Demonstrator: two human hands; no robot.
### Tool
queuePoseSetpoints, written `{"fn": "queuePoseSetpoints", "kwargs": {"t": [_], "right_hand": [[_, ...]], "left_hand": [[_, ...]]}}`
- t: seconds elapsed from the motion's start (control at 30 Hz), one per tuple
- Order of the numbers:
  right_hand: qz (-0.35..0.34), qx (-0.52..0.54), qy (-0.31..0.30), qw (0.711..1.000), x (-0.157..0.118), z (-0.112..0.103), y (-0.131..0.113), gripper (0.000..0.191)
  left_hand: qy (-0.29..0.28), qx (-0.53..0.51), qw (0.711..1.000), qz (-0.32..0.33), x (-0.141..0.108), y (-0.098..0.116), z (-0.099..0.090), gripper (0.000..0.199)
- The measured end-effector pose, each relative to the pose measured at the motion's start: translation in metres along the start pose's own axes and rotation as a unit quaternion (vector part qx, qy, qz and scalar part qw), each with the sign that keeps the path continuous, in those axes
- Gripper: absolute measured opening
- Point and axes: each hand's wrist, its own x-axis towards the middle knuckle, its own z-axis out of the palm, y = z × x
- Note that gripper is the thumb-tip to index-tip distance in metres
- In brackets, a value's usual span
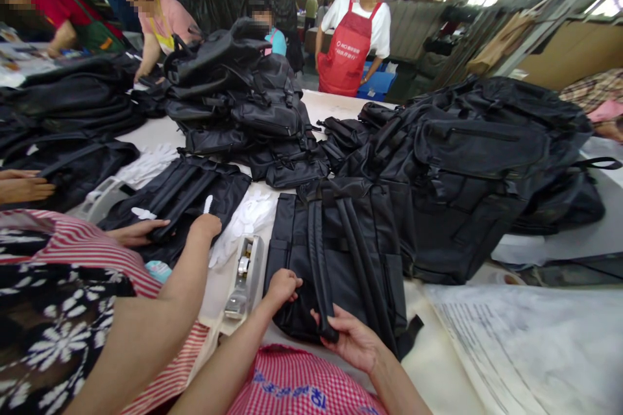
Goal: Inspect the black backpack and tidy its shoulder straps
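Note:
A black backpack (384,227) lies in front of me with its back panel up. Two padded shoulder straps run down it. My right hand (351,336) pinches the lower end of the left-hand strap (317,253) between thumb and fingers. My left hand (283,288) rests by the backpack's left side with its fingers curled closed; what is in them, if anything, is hidden. A short loose webbing end (413,332) sticks out at the bag's lower right corner.
A grey tape dispenser (244,275) stands left of the backpack, near white paper pieces (243,217). A co-worker's hands (207,225) work on another black bag (182,198) at left. Bag piles (238,104) (477,162) rise behind and right. A printed plastic sheet (535,337) lies right.

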Motion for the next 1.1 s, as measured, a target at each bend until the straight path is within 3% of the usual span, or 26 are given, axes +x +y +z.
{"fn": "queuePoseSetpoints", "kwargs": {"t": [0.17, 0.3, 0.37, 0.47, 0.63, 0.73, 0.83, 0.97, 1.1], "right_hand": [[-0.006, -0.003, 0.016, 1.000, 0.001, -0.002, 0.004, 0.025], [-0.032, -0.003, 0.024, 0.999, 0.002, 0.006, 0.006, 0.028], [-0.050, -0.015, 0.008, 0.999, 0.005, 0.013, 0.007, 0.032], [-0.070, -0.037, -0.021, 0.997, 0.012, 0.024, 0.009, 0.041], [-0.118, -0.054, 0.000, 0.992, 0.032, 0.040, 0.014, 0.048], [-0.142, -0.065, 0.045, 0.987, 0.045, 0.044, 0.019, 0.047], [-0.148, -0.085, 0.090, 0.981, 0.055, 0.047, 0.024, 0.049], [-0.145, -0.147, 0.101, 0.973, 0.058, 0.051, 0.026, 0.043], [-0.169, -0.199, 0.104, 0.960, 0.054, 0.054, 0.020, 0.030]], "left_hand": [[-0.007, 0.016, 1.000, 0.001, -0.003, 0.003, -0.002, 0.018], [-0.028, 0.027, 0.999, -0.001, -0.008, 0.006, 0.002, 0.020], [-0.037, 0.023, 0.999, -0.002, -0.009, 0.009, -0.005, 0.022], [-0.034, -0.009, 0.999, 0.004, -0.003, 0.020, -0.047, 0.027], [0.018, -0.062, 0.998, 0.021, 0.030, 0.048, -0.171, 0.030], [0.052, -0.086, 0.994, 0.030, 0.051, 0.055, -0.220, 0.026], [0.075, -0.106, 0.991, 0.034, 0.063, 0.050, -0.235, 0.022], [0.088, -0.131, 0.987, 0.028, 0.066, 0.040, -0.236, 0.021], [0.085, -0.146, 0.986, 0.014, 0.061, 0.045, -0.231, 0.023]]}}
